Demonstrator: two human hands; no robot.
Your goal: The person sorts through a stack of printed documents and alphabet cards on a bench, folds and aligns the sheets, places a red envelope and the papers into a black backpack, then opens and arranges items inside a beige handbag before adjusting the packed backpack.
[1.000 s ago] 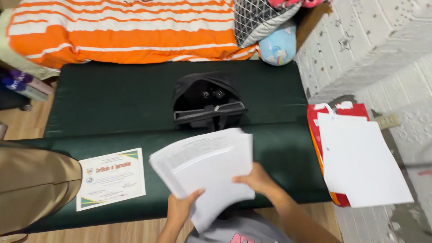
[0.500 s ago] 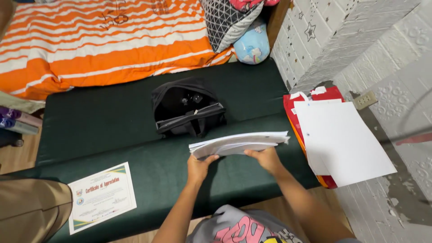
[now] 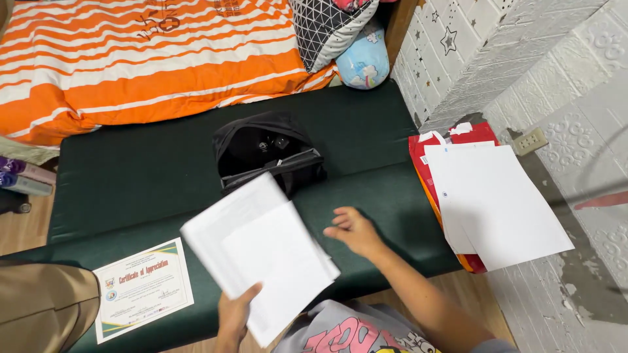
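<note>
Paper stack (image 3: 258, 252) is held tilted above the dark green mat (image 3: 131, 170), just in front of the black bag (image 3: 268, 153), gripped at its lower edge by the left hand (image 3: 233, 315) alone, presumably to free the other. Right hand (image 3: 353, 230) hovers open and empty beside it. Half a second earlier both hands held the stack level.

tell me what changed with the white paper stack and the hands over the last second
The thick stack of white printed papers, held level in both hands half a second ago, has tipped up face-on and swung left. The right hand let go and hovers open over the dark green mat; the left hand alone grips the stack's lower edge. The black pouch, bordered certificate and loose white sheets on the red bag stayed put.
</note>
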